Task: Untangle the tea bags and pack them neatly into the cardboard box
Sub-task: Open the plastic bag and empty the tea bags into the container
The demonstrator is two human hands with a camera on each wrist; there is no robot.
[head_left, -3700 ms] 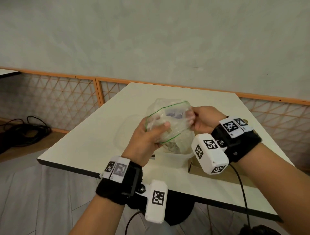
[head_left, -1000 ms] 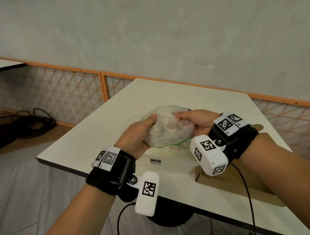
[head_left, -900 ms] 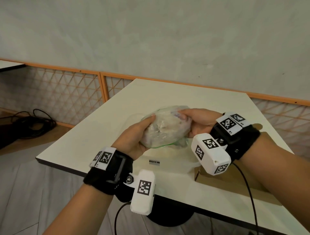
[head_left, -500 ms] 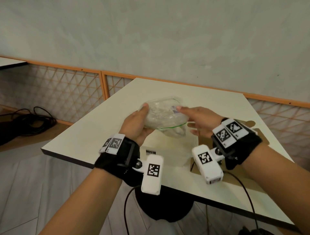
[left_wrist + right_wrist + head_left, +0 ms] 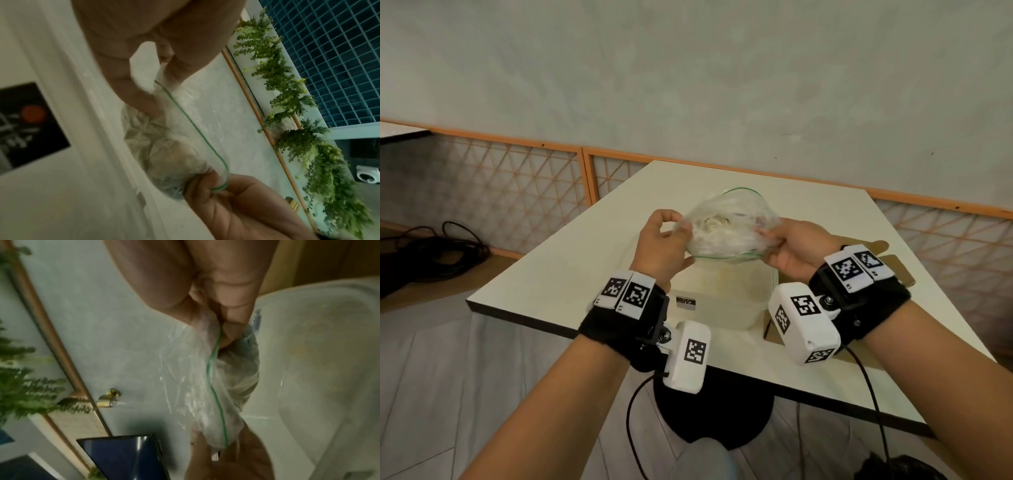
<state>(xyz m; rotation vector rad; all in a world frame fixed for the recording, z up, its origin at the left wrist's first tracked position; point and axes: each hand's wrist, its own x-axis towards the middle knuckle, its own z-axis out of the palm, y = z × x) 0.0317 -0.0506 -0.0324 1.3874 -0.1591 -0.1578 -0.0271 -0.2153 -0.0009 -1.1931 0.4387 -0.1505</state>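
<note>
The person is at the opening step: a clear zip bag stuffed with tangled tea bags is held above the desk, over a translucent tub. The left hand pinches one end of the green-edged mouth, the right hand the other. Next, probably, comes spreading the mouth and tipping the tea bags out; the cardboard box lies under the right wrist

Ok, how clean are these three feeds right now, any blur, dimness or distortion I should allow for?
Head view: bright and fairly sharp on the plastic bag and both hands, though the wide lens bends the table edges. Left wrist view: dim, rotated, with motion smear on the hanging plants. Right wrist view: darker and softer, the bag's green seal readable, the translucent tub hazy.
</note>
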